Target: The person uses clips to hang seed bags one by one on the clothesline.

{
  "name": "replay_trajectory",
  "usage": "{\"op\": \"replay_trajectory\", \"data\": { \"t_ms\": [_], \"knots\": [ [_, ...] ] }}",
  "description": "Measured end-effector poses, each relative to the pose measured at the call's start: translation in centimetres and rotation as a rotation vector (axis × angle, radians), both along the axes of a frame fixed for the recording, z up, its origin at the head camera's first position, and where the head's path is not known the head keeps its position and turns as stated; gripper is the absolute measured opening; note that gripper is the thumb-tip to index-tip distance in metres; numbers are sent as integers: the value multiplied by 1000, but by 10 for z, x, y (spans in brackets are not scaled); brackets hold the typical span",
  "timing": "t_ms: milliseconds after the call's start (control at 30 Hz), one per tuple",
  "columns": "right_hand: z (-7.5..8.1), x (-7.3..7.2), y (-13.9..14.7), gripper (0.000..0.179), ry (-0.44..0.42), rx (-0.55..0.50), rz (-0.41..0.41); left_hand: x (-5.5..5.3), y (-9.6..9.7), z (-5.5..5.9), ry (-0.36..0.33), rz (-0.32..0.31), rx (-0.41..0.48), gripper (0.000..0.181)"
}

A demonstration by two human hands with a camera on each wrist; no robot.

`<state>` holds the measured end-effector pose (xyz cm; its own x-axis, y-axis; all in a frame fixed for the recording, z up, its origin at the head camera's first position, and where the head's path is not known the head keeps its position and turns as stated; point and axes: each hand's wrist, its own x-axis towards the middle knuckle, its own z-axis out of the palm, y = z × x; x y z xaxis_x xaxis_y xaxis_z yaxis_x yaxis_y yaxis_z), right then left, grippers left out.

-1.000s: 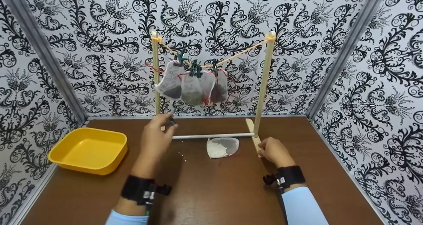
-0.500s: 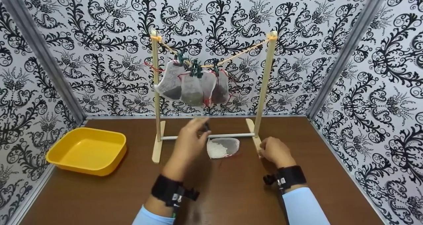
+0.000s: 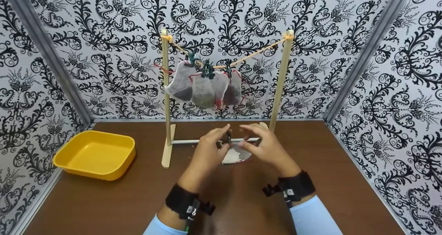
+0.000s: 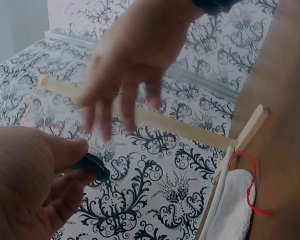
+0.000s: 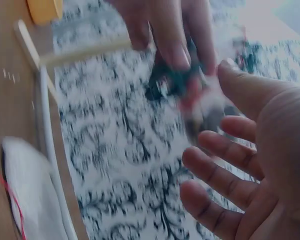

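My left hand (image 3: 210,150) pinches a dark green clothespin (image 4: 96,167) between thumb and fingers, low in front of the wooden frame. Facing it, my right hand (image 3: 267,148) has its fingers spread and relaxed, with nothing in them. Below both hands a white mesh pouch (image 3: 233,155) with white grains and a red drawstring lies on the table, partly covered by the hands in the head view. Above, several similar pouches (image 3: 203,91) with darker contents hang from an orange cord (image 3: 260,52), held by green clothespins (image 3: 207,69).
Two wooden posts (image 3: 281,79) carry the cord, joined near the table by a white rod (image 3: 184,142). A yellow tray (image 3: 93,173) stands on the brown table (image 3: 138,200) at the left. Patterned walls (image 3: 310,90) enclose the back and sides.
My left hand has moved right with the clothespin, from the left post to above the lying pouch. My right hand has let go of the right foot of the frame and come inward, fingers spreading.
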<state>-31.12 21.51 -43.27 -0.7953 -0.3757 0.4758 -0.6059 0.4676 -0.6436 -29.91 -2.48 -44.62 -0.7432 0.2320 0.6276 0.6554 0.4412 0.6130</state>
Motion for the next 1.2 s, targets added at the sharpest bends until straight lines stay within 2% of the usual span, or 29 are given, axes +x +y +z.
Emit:
{"op": "replay_trajectory", "data": {
  "t_ms": [167, 267, 467, 633, 767, 867, 933, 1000, 1100, 1200],
  "knots": [
    [-2, 7, -13, 62, 15, -64, 73, 5, 4, 1, 6, 4, -33, 64],
    [-6, 6, -14, 58, 62, -68, 88, 9, 7, 3, 11, 12, -61, 68],
    [-8, 6, -12, 52, 83, -72, 90, 12, 10, 3, 56, 21, -139, 66],
    [-5, 6, -7, 43, 123, -96, 44, 10, 12, -1, 73, 52, -140, 63],
    [-1, 4, 2, 35, 145, -157, -47, 2, 17, -13, 8, 93, -116, 61],
    [2, 2, 9, 27, 131, -239, -114, -7, 26, -28, -65, 95, -137, 51],
    [3, 2, 13, 22, 113, -293, -151, -12, 35, -41, -94, 95, -201, 41],
    [4, 1, 15, 18, 108, -334, -182, -16, 44, -56, -110, 96, -318, 34],
    [4, 1, 17, 14, 114, -370, -219, -18, 58, -73, -153, 97, -526, 43],
    [2, 1, 17, 12, 117, -385, -237, -16, 67, -83, -217, 109, -690, 56]
  ]
}}
